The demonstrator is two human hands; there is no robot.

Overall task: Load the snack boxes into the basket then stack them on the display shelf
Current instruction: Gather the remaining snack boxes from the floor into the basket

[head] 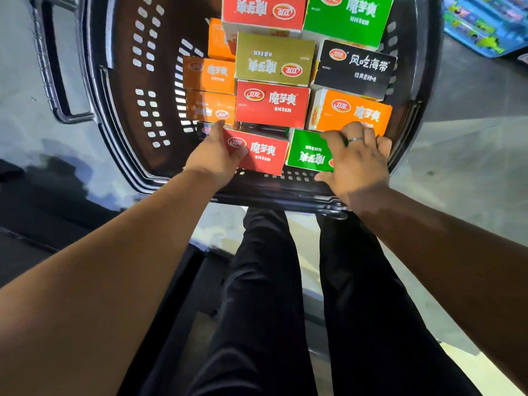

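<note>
The left hand (217,155) grips a red rectangular cardboard snack box (264,154) by its left end, thumb on the printed top face and fingers wrapped round the side. The right hand (360,161) (a silver ring (355,139) on one finger) holds a green rectangular cardboard snack box (307,155), thumb at the near edge and fingers curled over the far edge. These two boxes sit side by side, touching, in the nearest row of a dark perforated plastic basket (148,81). Just beyond them lie another red box (271,104) and an orange box (354,112), which the right hand's fingertips touch. Further back are a gold box (274,61), a black box (357,70), a second green box (351,15) and a third red box (263,10), with smaller orange boxes (211,77) stacked along the left. The basket's handle (57,67) lies folded out to the left over the grey floor (471,167). Black trousers (265,281) show below, and a blue display of goods (485,24) at top right.
</note>
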